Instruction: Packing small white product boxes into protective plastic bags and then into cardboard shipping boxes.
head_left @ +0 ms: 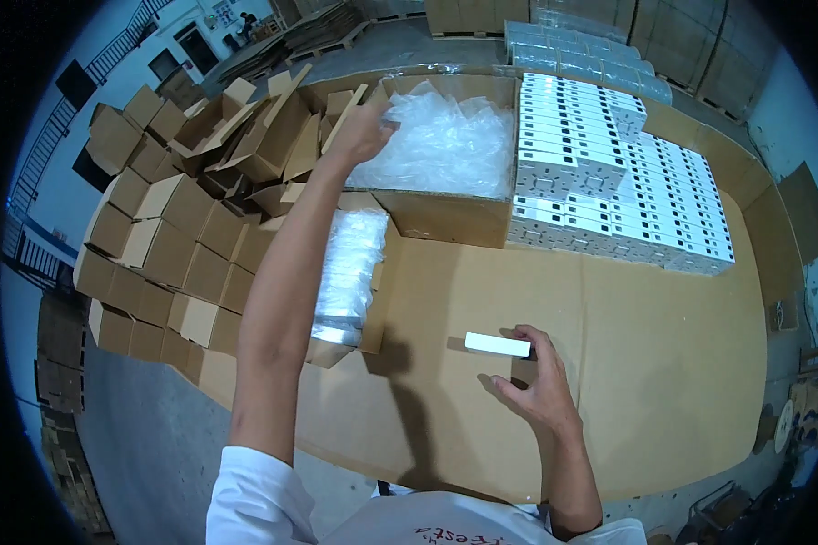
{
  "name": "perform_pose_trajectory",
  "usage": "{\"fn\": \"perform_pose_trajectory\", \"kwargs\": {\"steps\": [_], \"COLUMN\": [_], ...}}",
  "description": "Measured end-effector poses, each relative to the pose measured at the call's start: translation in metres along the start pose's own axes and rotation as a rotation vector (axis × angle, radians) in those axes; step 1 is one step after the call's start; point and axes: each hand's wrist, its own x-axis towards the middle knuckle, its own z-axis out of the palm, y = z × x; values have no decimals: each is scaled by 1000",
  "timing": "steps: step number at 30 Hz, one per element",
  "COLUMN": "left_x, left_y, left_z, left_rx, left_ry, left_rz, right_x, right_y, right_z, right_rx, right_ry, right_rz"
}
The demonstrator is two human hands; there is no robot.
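Note:
A slim white box [497,344] lies on the cardboard-covered table in front of me. My right hand [543,386] is at its right end, thumb and fingers spread apart, the fingertips beside or just touching the box. My left arm stretches far forward. My left hand [365,134] is at the left rim of a large carton [454,216] filled with clear plastic bags [445,136]. Its fingers are bent toward the bags, but whether they grip anything is not visible.
Stacked white boxes [623,191] stand at the far right. Open brown cartons [177,245] pile up on the left. Beside my left forearm, a smaller carton [377,313] holds a row of plastic-wrapped items [350,263]. A raised cardboard wall [745,173] edges the table.

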Motion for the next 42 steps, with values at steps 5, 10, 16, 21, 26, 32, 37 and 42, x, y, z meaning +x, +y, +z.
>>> {"fn": "perform_pose_trajectory", "kwargs": {"steps": [5,10,16,21,26,32,37,42], "left_x": [-78,-196,-311,-374,-410,-439,-453,-467], "left_y": [74,140,190,213,223,233,232,211], "left_z": [-55,-61,-10,48,73,82,92,96], "left_rx": [-294,-759,-1084,-1191,-1148,-1114,-1404,-1485], "left_ry": [13,-79,-327,-390,-416,-454,-202,-218], "left_rz": [-12,-114,-387,-429,-403,-467,-350,-344], "right_x": [-12,-27,-58,-94,-120,-146,-157,-159], "right_y": [6,11,-1,-4,6,23,17,14], "right_z": [-15,-21,-13,4,15,20,17,19], "right_rx": [105,37,124,47,-94,-37,-27,-15], "right_ry": [67,217,323,317,287,159,107,54], "right_rz": [-74,-297,-550,-608,-423,-306,-264,-262]}}
